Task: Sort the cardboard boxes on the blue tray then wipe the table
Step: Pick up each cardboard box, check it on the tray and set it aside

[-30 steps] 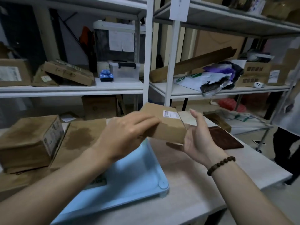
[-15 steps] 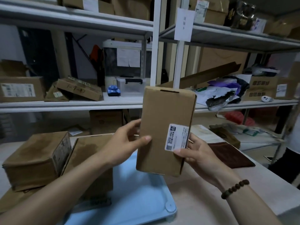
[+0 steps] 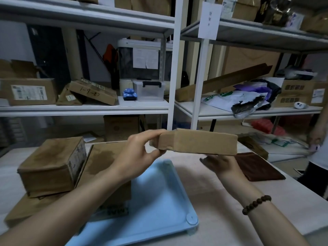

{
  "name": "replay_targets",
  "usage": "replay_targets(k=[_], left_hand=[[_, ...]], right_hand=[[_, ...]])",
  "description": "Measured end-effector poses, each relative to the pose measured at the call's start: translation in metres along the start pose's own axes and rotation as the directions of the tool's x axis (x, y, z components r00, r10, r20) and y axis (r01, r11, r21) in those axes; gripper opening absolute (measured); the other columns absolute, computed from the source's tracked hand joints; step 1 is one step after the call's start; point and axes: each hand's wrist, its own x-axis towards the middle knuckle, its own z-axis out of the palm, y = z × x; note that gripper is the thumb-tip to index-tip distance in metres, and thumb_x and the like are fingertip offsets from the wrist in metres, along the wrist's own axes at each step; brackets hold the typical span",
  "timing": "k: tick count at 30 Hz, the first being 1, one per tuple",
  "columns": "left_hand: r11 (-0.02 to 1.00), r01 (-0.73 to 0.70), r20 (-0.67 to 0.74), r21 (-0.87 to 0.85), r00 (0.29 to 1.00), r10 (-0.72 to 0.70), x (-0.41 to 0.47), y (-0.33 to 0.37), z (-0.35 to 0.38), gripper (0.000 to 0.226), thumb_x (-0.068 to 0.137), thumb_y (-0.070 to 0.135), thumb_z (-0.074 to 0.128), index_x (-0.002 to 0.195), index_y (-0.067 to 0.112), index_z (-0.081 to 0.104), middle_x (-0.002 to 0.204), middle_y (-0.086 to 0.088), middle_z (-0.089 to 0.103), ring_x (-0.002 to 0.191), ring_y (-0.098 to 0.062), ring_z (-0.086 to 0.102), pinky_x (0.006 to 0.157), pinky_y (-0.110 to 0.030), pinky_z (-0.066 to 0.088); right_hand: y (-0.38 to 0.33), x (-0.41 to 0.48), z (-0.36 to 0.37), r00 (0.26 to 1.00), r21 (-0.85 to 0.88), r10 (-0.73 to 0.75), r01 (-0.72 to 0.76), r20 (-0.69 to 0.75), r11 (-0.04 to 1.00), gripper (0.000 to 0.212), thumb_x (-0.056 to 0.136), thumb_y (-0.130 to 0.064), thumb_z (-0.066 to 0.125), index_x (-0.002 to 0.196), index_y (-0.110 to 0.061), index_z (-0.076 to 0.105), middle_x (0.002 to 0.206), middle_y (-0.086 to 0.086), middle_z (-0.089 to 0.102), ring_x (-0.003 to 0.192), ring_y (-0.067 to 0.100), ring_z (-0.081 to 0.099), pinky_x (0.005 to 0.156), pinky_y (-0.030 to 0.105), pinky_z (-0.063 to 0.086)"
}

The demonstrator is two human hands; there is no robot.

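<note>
I hold a flat brown cardboard box [image 3: 200, 142] level in the air above the far end of the blue tray [image 3: 159, 201]. My left hand [image 3: 136, 153] pinches its left end between thumb and fingers. My right hand [image 3: 220, 166] supports it from underneath, the fingers mostly hidden by the box. A tall cardboard box [image 3: 101, 162] stands on the tray's left part, behind my left forearm. A cube-shaped box [image 3: 51, 166] sits further left on a flat cardboard sheet [image 3: 30, 208].
A dark brown cloth [image 3: 257, 166] lies folded on the table [image 3: 221, 201] at the right, with a small box [image 3: 252, 146] behind it. White shelving [image 3: 170, 107] full of boxes and bags stands behind the table. A person [image 3: 317, 148] stands at the right edge.
The box stood upright with its label facing me half a second ago; now it lies flat and horizontal, lower, between both hands. My view has tilted upward slightly.
</note>
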Motion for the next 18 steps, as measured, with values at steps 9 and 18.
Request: replay_targets(k=[9, 18], left_hand=[[0.940, -0.244, 0.079, 0.239, 0.970, 0.232, -0.005, -0.010, 0.003, 0.059, 0.085, -0.012, 0.067, 0.135, 0.019, 0.062, 0.153, 0.002, 0.045, 0.144, -0.010, 0.036, 0.114, -0.017, 0.032], [0.873, 0.408, 0.234, -0.268, 0.906, -0.352, -0.001, 0.003, -0.006, 0.049, 0.089, 0.049, 0.067, 0.134, 0.036, 0.055, 0.121, 0.006, 0.071, 0.100, -0.009, 0.071, 0.083, -0.027, 0.056]], right_hand=[[-0.017, -0.009, -0.001, 0.792, 0.279, 0.501, -0.599, 0.351, 0.751, 0.039, 0.081, -0.037, 0.065, 0.098, -0.004, 0.078, 0.087, 0.014, 0.076, 0.063, 0.024, 0.073, 0.055, 0.032, 0.061], [-0.007, -0.006, 0.006, 0.920, 0.274, 0.254, -0.337, 0.297, 0.901, 0.047, 0.082, -0.015, 0.064, 0.129, -0.011, 0.063, 0.124, 0.011, 0.072, 0.102, 0.019, 0.070, 0.082, 0.033, 0.060]])
